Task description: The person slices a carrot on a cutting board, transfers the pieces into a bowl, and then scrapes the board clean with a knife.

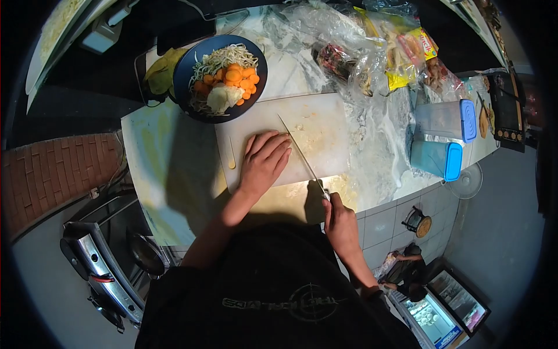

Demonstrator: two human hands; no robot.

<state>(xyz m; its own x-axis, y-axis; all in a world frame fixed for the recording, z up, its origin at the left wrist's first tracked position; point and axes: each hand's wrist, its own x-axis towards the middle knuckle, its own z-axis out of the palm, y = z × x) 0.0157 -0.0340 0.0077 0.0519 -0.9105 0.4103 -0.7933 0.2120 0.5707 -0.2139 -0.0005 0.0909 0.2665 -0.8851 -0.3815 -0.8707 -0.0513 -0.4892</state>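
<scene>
My right hand [342, 224] is closed around the handle of a kitchen knife [302, 155]. The long blade slants up and left across a white cutting board [322, 125]. On the board rests my left hand [266, 161], its fingers stretched forward and lying close together beside the blade. Whatever may be under the fingers is hidden. Small pale scraps [299, 127] are scattered past the knife. A dark blue plate [185, 75] at the board's upper left corner bears bean sprouts [232, 55], sliced carrots [233, 75] and a pale chopped mound [224, 99].
Plastic bags [325, 29] and yellow packaging [401, 75] fill the back right of the marbled counter [378, 157]. Two lidded containers [444, 119] lie at the right. A stove [104, 273] stands lower left. Another person [410, 270] is at lower right, near a stool [421, 224].
</scene>
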